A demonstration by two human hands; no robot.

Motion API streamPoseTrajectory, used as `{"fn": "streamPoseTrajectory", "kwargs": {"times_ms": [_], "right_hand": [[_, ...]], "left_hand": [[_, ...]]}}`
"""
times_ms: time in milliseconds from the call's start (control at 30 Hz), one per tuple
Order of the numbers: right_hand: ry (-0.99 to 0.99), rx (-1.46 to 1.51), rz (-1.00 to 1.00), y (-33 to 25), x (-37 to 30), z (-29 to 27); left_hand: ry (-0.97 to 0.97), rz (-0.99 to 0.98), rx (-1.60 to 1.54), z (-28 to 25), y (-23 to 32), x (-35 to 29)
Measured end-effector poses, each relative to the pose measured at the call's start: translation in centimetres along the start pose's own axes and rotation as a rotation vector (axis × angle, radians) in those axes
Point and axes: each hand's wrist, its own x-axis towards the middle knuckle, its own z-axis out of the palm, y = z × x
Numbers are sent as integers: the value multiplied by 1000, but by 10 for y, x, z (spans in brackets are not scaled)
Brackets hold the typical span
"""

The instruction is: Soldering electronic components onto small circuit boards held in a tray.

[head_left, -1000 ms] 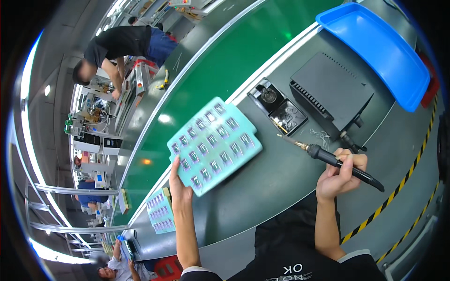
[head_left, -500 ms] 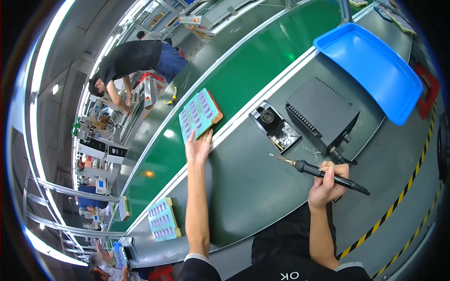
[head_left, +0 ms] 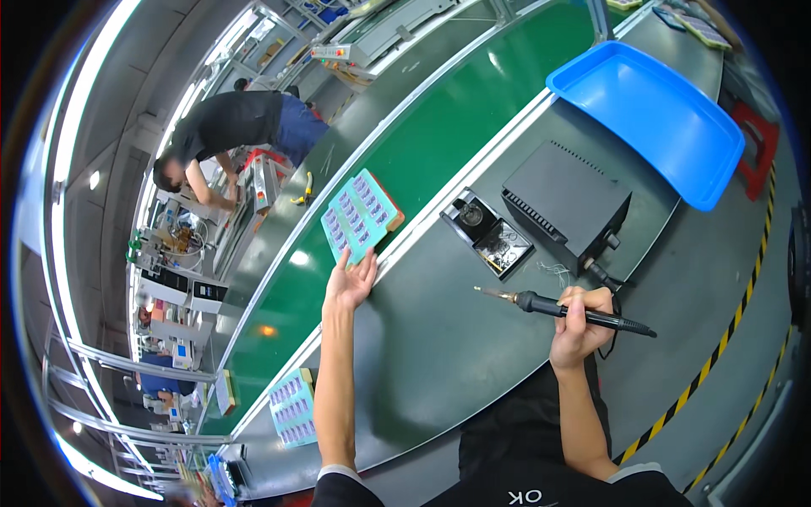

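Near the frame's centre, the left hand (head_left: 351,281) stretches forward, open with fingers spread, its fingertips at the near edge of a teal tray (head_left: 359,215) lying on the green belt (head_left: 473,110). Right of centre, the right hand (head_left: 581,325) is closed around a soldering iron (head_left: 564,309), tip pointing left above the grey tabletop (head_left: 439,355). Just above it sit an iron stand (head_left: 487,233) and a black station (head_left: 564,203). A blue bin (head_left: 646,118) lies at upper right. Another person (head_left: 232,131) bends over a bench at upper left.
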Motion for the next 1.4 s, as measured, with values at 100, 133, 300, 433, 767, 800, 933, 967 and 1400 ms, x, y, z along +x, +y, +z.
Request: {"fn": "streamPoseTrajectory", "kwargs": {"times_ms": [100,133,300,433,767,800,933,967,1400], "right_hand": [[4,2,19,-4,-6,2],[8,-5,17,-1,-4,0],[5,-54,-54,2,-2,-1],[1,-31,-9,-3,-5,7],[30,-71,17,-8,-4,7],[23,-64,15,-8,-5,8],[2,-69,-5,-6,-4,17],[6,-110,-21,-1,-4,17],[18,-203,49,-1,-3,30]], "left_hand": [[127,74,225,-7,23,-5],[236,159,161,11,22,-11],[109,167,332,42,54,-15],[94,185,270,39,57,-1],[-199,344,314,102,96,-11],[-178,409,359,109,100,-30],[-176,638,438,85,141,-88],[-103,684,442,77,144,-101],[1072,1413,310,-288,128,-364]]}}
